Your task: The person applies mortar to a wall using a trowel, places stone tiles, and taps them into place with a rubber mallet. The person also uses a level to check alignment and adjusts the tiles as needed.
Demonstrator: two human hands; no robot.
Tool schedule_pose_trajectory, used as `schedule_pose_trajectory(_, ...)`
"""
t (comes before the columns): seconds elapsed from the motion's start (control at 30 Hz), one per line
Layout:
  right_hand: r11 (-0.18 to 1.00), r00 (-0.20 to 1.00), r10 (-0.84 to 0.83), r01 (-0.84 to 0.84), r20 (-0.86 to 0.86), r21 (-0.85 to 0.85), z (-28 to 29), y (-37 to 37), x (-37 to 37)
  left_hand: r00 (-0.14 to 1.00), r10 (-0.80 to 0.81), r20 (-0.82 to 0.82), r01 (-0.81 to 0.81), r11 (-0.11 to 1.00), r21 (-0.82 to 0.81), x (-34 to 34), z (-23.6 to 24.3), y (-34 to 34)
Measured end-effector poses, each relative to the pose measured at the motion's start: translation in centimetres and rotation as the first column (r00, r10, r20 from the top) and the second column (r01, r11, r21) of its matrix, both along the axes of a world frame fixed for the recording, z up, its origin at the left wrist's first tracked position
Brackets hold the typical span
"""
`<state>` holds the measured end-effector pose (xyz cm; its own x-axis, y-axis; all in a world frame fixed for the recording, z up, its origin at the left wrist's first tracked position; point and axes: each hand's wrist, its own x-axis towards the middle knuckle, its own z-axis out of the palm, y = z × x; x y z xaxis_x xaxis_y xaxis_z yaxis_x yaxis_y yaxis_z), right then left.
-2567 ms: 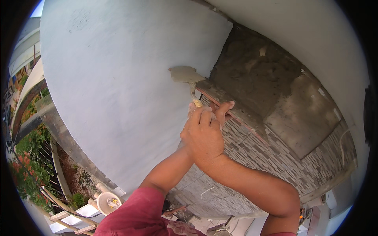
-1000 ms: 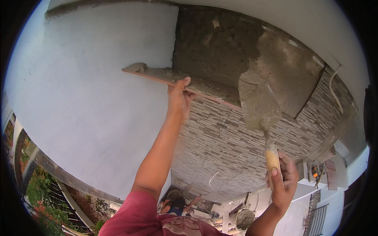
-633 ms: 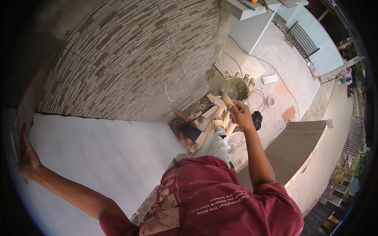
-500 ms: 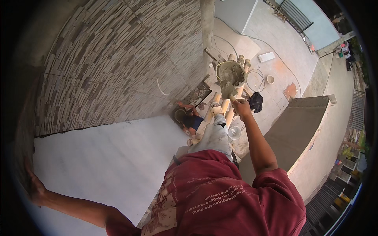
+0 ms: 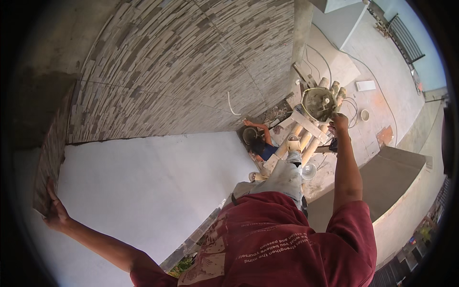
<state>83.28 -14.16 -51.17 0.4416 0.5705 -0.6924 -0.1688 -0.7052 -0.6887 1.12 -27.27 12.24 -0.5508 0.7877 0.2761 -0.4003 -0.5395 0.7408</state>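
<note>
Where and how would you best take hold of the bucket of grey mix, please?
Probably by the rim, from above on the near right, beside the right hand: the bucket stands upright, its round rim exposed there, while wood crowds its upper left.

The cladding (image 5: 181, 62) runs in thin stacked strips of grey, beige and brown, with a pale cord (image 5: 232, 104) against it. The plain wall (image 5: 153, 172) is bluish white; the tile (image 5: 52, 158) is dull brown, faintly streaked.

Mortar (image 5: 314, 103) shows wet grey inside a bucket (image 5: 303, 103) with a pale, yellowish rim. The poles (image 5: 311, 149) are tan. The shirt (image 5: 291, 234) is maroon — printed in off-white — over faded blue-grey jeans (image 5: 282, 179) and a cream sandal (image 5: 293, 143). A co-worker's top (image 5: 269, 152) is navy. On the light grey floor (image 5: 354, 122) lie a white box (image 5: 365, 85) and an orange-brown patch (image 5: 385, 135).
</note>
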Motion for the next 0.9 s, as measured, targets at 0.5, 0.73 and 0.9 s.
schedule_pose_trajectory(0.5, -0.097, 0.421, 0.456, -0.853, 0.784, 0.514, 40.3, 17.6, -44.0, 0.974, 0.143, -0.178, -0.146, 0.989, -0.002, 6.5, 3.2, 3.8)
schedule_pose_trajectory(0.73, -0.318, 0.340, 0.243, -0.857, 0.909, 0.406, 50.4, 18.8, -59.0, 0.969, 0.158, -0.188, -0.175, 0.982, -0.073, 5.6, 7.3, 5.3)
schedule_pose_trajectory(0.9, -0.277, 0.231, 0.190, -0.920, 0.954, 0.278, 53.8, 19.0, -63.8, 0.966, 0.229, -0.121, -0.245, 0.958, -0.147, 6.5, 9.9, 8.2)
